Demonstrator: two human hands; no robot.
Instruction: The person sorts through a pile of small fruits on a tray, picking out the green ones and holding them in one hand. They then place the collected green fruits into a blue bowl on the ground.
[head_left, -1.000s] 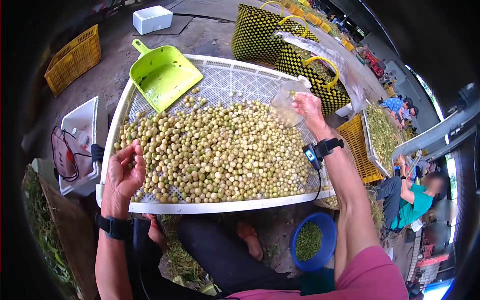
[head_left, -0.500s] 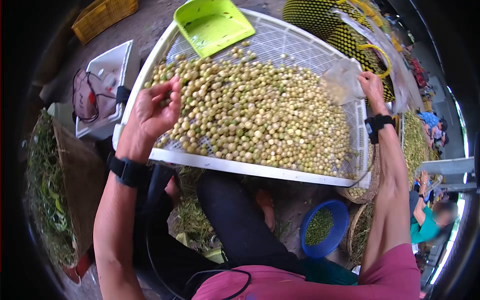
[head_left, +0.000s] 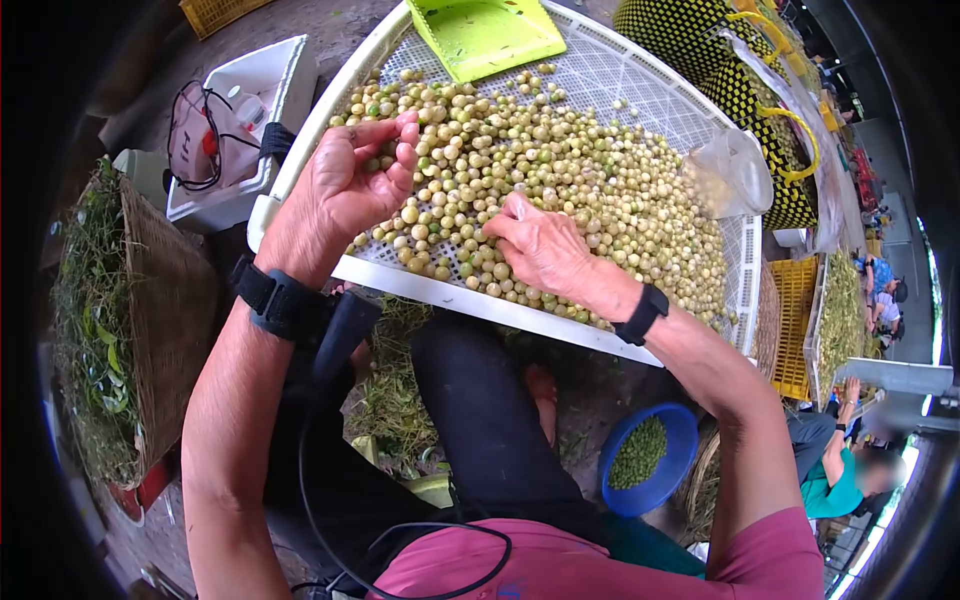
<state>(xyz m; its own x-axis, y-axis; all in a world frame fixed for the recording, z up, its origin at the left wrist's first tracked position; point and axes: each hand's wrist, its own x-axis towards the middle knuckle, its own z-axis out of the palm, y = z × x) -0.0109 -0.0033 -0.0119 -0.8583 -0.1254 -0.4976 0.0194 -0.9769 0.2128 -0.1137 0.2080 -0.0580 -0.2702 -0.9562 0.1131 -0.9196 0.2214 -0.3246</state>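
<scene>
A white mesh tray [head_left: 455,292] holds a wide layer of small round yellow-green fruits [head_left: 560,150]. Over its left end is my left hand [head_left: 360,180], palm turned up, fingers curled and thumb drawn in to the fingertips. My right hand [head_left: 545,250] reaches down among the fruits near the front rim, its fingers pinched together and the tips partly hidden; I cannot tell what they grip. A clear plastic container [head_left: 735,172] lies tilted at the tray's right side. At the back edge rests a lime-green dustpan-like scoop [head_left: 490,35].
Below the tray stands a blue bowl [head_left: 675,455] of green fruits. A woven basket of leafy stems [head_left: 165,330] is at left, beside a white box [head_left: 290,85] with cables. Black-and-yellow woven bags [head_left: 735,80] and a yellow crate [head_left: 790,325] stand right. A person in green [head_left: 845,485] sits beyond.
My right hand has left the clear container at the tray's right side and moved left into the fruits. My left hand stays curled over the left end. The view has shifted slightly.
</scene>
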